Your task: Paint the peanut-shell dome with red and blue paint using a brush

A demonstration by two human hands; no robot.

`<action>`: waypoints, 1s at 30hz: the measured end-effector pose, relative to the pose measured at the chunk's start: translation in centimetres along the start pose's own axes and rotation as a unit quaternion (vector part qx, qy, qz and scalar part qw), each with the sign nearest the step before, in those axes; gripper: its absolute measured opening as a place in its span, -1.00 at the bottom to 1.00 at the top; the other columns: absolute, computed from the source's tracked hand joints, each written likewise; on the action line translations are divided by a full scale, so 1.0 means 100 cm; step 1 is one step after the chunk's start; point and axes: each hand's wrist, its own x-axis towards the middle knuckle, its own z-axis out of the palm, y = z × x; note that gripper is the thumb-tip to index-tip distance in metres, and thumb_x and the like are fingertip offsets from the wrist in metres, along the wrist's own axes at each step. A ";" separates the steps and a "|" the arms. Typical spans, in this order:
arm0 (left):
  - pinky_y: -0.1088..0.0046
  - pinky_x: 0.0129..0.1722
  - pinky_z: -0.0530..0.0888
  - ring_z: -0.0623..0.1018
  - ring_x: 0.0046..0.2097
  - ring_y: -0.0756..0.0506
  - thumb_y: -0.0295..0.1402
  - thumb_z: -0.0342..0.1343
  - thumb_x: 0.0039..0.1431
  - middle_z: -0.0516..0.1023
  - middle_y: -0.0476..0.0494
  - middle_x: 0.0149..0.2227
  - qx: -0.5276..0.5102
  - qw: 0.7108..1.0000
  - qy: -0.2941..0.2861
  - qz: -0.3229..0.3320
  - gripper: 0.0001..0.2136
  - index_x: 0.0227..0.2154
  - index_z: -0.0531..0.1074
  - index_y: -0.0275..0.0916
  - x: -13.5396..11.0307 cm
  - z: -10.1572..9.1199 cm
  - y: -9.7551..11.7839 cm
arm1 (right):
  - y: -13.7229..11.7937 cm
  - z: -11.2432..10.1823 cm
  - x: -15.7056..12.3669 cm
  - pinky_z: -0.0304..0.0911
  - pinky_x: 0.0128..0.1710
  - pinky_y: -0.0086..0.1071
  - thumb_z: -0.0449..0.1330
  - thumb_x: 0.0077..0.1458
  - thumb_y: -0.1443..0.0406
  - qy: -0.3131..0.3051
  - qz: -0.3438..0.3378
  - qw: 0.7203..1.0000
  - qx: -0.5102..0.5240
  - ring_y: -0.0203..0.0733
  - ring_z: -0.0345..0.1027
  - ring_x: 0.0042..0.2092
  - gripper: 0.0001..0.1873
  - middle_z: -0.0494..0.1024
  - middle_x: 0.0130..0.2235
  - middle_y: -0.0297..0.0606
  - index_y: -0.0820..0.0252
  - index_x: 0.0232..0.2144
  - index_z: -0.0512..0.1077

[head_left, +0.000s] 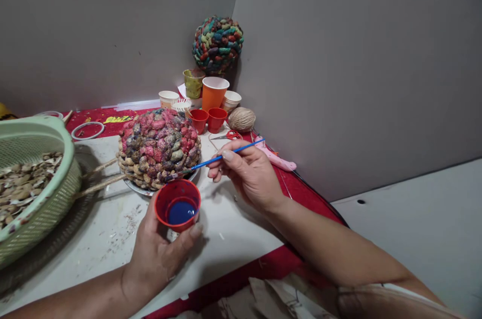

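Observation:
My left hand is closed around a small red cup with dark blue paint inside. Pinched in the fingers of my right hand is a thin blue paintbrush. Its bristle end reaches to the lower right side of a lumpy ball of peanut-like shells, just above the cup; whether it touches cannot be made out. Pink, dark and greyish paint covers much of the ball, while its lower part is bare tan. The ball rests in a shallow metal dish, and twine strands trail from it leftward.
A green colander of shells stands at left. Behind the ball are an orange cup, red cups, a twine ball and red scissors. A multicoloured ball sits in the corner. A pink tool lies near the right wall.

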 end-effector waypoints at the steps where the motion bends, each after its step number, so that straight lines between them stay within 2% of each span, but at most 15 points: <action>1: 0.33 -0.15 0.60 0.63 -0.20 -0.12 -0.14 0.39 0.00 0.65 -0.11 -0.19 0.004 1.000 -0.006 -0.004 -0.58 -0.11 0.46 -0.17 -0.001 0.000 -0.001 | 0.002 0.001 -0.001 0.53 -0.45 -0.50 0.42 0.07 0.14 0.002 -0.012 1.000 -0.009 -0.30 0.59 -0.47 -0.74 0.67 -0.46 -0.35 0.19 -0.37 0.50; 9: 0.26 -0.07 0.58 0.63 -0.13 -0.15 -0.14 0.40 0.00 0.66 -0.10 -0.12 0.021 0.999 -0.026 -0.008 -0.53 -0.04 0.47 -0.13 -0.003 0.001 -0.005 | 0.003 0.010 -0.006 0.57 -0.42 -0.48 0.38 0.13 0.21 0.005 -0.078 0.994 -0.073 -0.28 0.61 -0.47 -0.82 0.65 -0.49 -0.37 0.19 -0.39 0.53; 15: 0.29 -0.08 0.59 0.64 -0.14 -0.14 -0.16 0.39 0.02 0.67 -0.09 -0.13 0.023 0.999 -0.026 0.008 -0.56 -0.04 0.47 -0.13 -0.002 0.002 -0.003 | -0.002 0.009 -0.012 0.60 -0.36 -0.48 0.34 0.18 0.33 0.019 -0.184 0.973 -0.140 -0.30 0.63 -0.42 -0.98 0.66 -0.44 -0.39 0.15 -0.32 0.59; 20: 0.34 -0.11 0.60 0.65 -0.14 -0.12 -0.20 0.39 0.03 0.68 -0.05 -0.12 0.038 0.998 -0.032 0.031 -0.56 -0.02 0.46 -0.10 -0.002 0.001 -0.005 | -0.005 0.009 -0.016 0.59 -0.36 -0.46 0.31 0.20 0.35 -0.001 -0.213 0.961 -0.177 -0.28 0.64 -0.40 -0.95 0.68 -0.40 -0.35 0.13 -0.29 0.61; 24: 0.35 -0.05 0.58 0.63 -0.08 -0.12 -0.23 0.39 0.05 0.66 -0.06 -0.06 0.052 0.996 -0.050 0.046 -0.54 0.03 0.45 -0.09 -0.001 0.000 -0.008 | -0.001 0.009 -0.018 0.58 -0.26 -0.43 0.33 0.17 0.41 -0.030 -0.230 0.947 -0.224 -0.27 0.64 -0.32 -0.88 0.72 -0.32 -0.29 0.13 -0.25 0.63; 30: 0.31 -0.07 0.59 0.63 -0.10 -0.13 -0.24 0.37 0.07 0.65 -0.08 -0.07 0.049 0.996 -0.060 0.042 -0.56 0.01 0.44 -0.11 -0.001 0.000 -0.006 | 0.001 0.007 -0.018 0.58 -0.22 -0.40 0.32 0.15 0.47 -0.026 -0.285 0.923 -0.259 -0.24 0.65 -0.27 -0.78 0.73 -0.26 -0.27 0.09 -0.19 0.64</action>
